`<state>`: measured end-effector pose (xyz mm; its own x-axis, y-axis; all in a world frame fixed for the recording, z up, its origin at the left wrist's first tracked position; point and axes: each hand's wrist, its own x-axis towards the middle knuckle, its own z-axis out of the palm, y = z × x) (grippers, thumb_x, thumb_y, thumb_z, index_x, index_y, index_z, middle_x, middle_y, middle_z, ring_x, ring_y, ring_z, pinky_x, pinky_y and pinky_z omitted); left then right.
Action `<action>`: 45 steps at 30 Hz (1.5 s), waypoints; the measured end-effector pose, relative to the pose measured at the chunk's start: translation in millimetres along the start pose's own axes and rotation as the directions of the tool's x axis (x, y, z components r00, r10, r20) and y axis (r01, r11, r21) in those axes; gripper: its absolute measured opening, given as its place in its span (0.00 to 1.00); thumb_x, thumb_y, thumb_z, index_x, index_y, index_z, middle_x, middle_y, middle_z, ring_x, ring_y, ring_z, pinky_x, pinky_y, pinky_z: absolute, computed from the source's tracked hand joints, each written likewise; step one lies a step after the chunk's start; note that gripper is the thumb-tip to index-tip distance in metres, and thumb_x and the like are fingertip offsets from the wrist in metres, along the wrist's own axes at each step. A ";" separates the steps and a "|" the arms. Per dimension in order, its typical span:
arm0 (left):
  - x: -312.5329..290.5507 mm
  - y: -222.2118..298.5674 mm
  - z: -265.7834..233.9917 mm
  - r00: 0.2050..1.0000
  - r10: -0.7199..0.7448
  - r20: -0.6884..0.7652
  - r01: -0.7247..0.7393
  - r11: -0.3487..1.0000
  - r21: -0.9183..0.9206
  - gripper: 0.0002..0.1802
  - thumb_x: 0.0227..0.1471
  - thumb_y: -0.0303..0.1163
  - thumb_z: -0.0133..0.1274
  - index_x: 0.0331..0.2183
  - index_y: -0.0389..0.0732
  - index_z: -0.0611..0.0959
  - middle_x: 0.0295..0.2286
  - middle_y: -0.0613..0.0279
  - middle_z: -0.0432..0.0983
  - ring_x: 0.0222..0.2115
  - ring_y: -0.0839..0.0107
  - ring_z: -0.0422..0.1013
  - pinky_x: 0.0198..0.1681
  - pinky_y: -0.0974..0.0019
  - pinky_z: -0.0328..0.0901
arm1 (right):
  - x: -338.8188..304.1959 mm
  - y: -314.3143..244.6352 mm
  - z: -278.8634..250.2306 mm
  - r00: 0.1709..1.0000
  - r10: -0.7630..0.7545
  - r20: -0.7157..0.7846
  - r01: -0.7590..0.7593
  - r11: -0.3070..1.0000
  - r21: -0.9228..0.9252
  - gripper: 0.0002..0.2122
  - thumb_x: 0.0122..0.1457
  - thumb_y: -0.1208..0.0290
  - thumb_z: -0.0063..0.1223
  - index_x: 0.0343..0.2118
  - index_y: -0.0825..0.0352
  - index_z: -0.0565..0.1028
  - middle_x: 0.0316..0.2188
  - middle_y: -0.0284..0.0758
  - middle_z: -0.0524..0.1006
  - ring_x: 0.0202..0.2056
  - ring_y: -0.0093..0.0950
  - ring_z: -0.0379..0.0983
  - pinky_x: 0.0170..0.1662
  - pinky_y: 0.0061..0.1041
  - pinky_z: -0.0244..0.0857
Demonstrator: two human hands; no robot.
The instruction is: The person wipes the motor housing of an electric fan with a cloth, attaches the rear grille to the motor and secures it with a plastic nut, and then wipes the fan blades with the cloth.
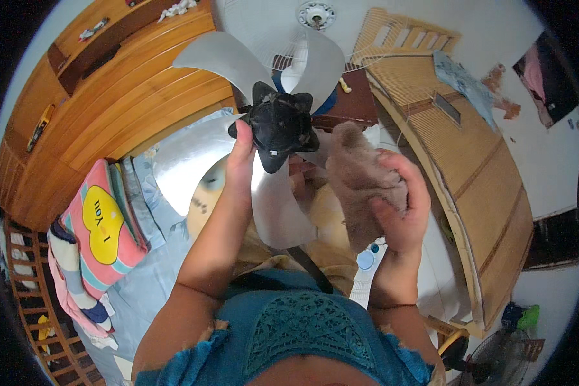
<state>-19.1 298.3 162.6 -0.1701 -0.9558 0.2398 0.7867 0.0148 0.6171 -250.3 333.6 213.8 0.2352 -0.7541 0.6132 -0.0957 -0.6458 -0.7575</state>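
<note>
A fan blade wheel (280, 125), with a black hub and several translucent silvery blades, is up in front of my chest. My left hand (239, 161) grips it beside the hub, the thumb lying along the hub's edge and the other fingers hidden behind. To the right, my right hand (402, 206) has its fingers closed round a fluffy brown cloth (360, 180). The upper end of the cloth lies close to a blade on the right; I cannot tell whether they touch.
Ahead are a round white fan part (316, 15), a wire grille (383, 45) and a dark red stand (360, 96). A wooden cabinet (135, 71) is at far left, a pink pillow (112, 228) on a blue bedsheet (151, 289). A bamboo-matted bed (450, 148) fills the right; another fan (498, 357) stands lower right.
</note>
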 end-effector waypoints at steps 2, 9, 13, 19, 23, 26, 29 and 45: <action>4.4 -5.4 4.0 0.998 -0.035 -0.051 0.033 0.999 -0.037 0.41 0.48 0.64 0.35 0.51 0.39 0.64 0.44 0.52 0.68 0.43 0.60 0.67 0.47 0.58 0.63 | 4.8 -9.1 6.2 0.993 -0.052 0.110 0.077 0.968 -0.238 0.21 0.38 0.76 0.57 0.40 0.66 0.70 0.44 0.40 0.70 0.44 0.37 0.68 0.47 0.31 0.62; 18.8 -19.8 -1.0 0.990 -0.132 -0.047 0.115 0.958 -0.264 0.40 0.45 0.64 0.41 0.48 0.40 0.67 0.38 0.55 0.72 0.37 0.64 0.71 0.40 0.60 0.69 | 15.2 8.1 70.9 0.911 -0.124 0.394 0.335 0.779 -0.530 0.20 0.41 0.76 0.52 0.42 0.63 0.70 0.47 0.39 0.67 0.45 0.42 0.66 0.45 0.35 0.64; 24.2 -19.6 -11.4 0.996 -0.058 -0.069 0.039 0.968 -0.247 0.43 0.45 0.66 0.37 0.50 0.38 0.64 0.40 0.49 0.69 0.39 0.57 0.69 0.41 0.53 0.68 | 25.9 13.1 80.7 0.859 -0.132 0.495 0.427 0.718 -0.550 0.18 0.43 0.75 0.50 0.41 0.63 0.70 0.45 0.39 0.68 0.43 0.41 0.66 0.43 0.33 0.66; 31.1 -4.3 -19.5 0.974 0.041 -0.225 -0.072 0.989 -0.133 0.47 0.45 0.69 0.33 0.52 0.37 0.61 0.45 0.45 0.65 0.44 0.49 0.65 0.45 0.42 0.63 | 19.3 17.0 93.8 0.820 -0.108 0.562 0.418 0.784 -0.459 0.16 0.43 0.73 0.49 0.38 0.64 0.71 0.41 0.38 0.69 0.39 0.37 0.67 0.37 0.34 0.66; 47.1 23.7 -17.7 0.961 0.224 -0.165 -0.255 0.945 -0.206 0.46 0.45 0.67 0.37 0.53 0.40 0.60 0.48 0.48 0.63 0.46 0.50 0.63 0.45 0.42 0.63 | -25.6 36.0 99.0 0.692 -0.068 0.719 0.339 0.910 -0.240 0.13 0.43 0.72 0.50 0.35 0.64 0.72 0.40 0.38 0.70 0.38 0.37 0.69 0.37 0.35 0.66; 44.9 53.5 -24.2 0.940 0.332 -0.078 -0.325 0.941 0.091 0.45 0.44 0.66 0.39 0.54 0.41 0.59 0.49 0.50 0.61 0.49 0.52 0.61 0.45 0.43 0.63 | -21.4 19.9 89.3 0.665 -0.074 0.743 0.181 0.981 -0.064 0.14 0.41 0.73 0.51 0.35 0.64 0.72 0.39 0.38 0.70 0.38 0.38 0.69 0.37 0.36 0.67; 44.1 53.1 -17.1 0.917 0.386 -0.098 -0.350 0.900 0.259 0.44 0.46 0.63 0.40 0.54 0.39 0.59 0.47 0.50 0.63 0.50 0.55 0.60 0.51 0.49 0.59 | -6.3 1.3 59.8 0.827 -0.130 0.546 0.153 0.988 0.002 0.18 0.38 0.75 0.52 0.38 0.63 0.72 0.40 0.38 0.70 0.37 0.38 0.69 0.38 0.33 0.66; 20.7 47.9 -4.7 0.924 0.381 -0.041 -0.363 0.904 0.225 0.52 0.40 0.68 0.41 0.55 0.37 0.55 0.50 0.47 0.59 0.50 0.57 0.60 0.51 0.48 0.59 | 19.4 21.7 113.5 0.860 -0.123 0.496 0.352 0.847 -0.399 0.22 0.39 0.75 0.52 0.42 0.65 0.70 0.38 0.39 0.65 0.36 0.36 0.65 0.35 0.30 0.65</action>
<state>17.9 277.8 193.6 0.1669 -0.8894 0.4255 0.6400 0.4260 0.6394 -138.0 318.5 183.8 0.6936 -0.5092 0.5095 -0.3844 -0.8598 -0.3360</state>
